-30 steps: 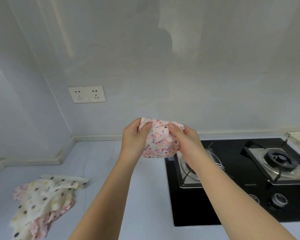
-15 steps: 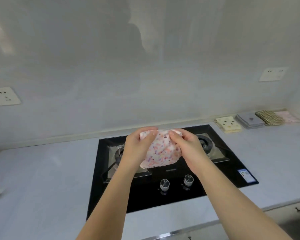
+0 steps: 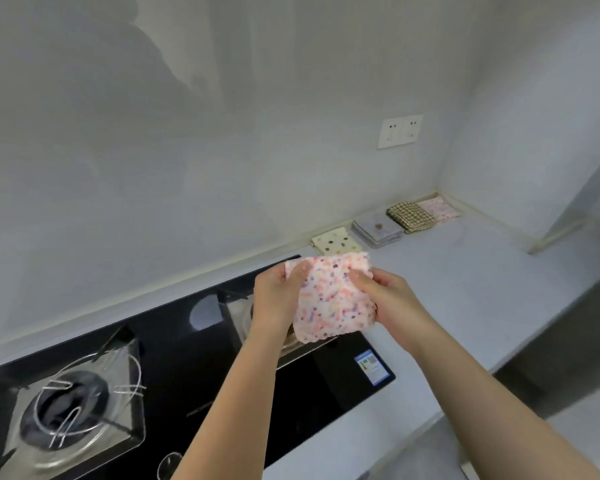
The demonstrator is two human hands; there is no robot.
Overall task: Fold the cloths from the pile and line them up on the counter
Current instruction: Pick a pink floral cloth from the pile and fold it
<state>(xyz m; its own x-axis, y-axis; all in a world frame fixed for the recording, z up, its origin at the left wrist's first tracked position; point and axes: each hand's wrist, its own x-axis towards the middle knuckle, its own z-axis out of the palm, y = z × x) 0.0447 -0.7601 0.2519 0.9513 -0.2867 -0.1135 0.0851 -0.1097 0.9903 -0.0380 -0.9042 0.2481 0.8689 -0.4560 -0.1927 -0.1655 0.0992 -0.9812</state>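
A folded pink speckled cloth [image 3: 333, 299] is held in the air above the right burner of the stove. My left hand [image 3: 276, 296] grips its left edge and my right hand [image 3: 390, 299] grips its right edge, thumbs on the front. Along the back wall to the right lies a row of folded cloths: a cream dotted cloth [image 3: 335, 241], a grey cloth [image 3: 377, 229], a brown checked cloth [image 3: 410, 216] and a pale pink cloth [image 3: 439, 208]. The unfolded pile is out of view.
A black glass gas stove [image 3: 194, 368] with two burners fills the lower left. The pale counter [image 3: 465, 289] runs right to the corner. A wall socket [image 3: 400, 130] is mounted above the row. A dark cabinet edge [image 3: 568, 358] borders the counter's front right.
The view has swung right from the pile side across the stove. Both hands have carried the folded speckled cloth rightward, and it is now close to the row of folded cloths.
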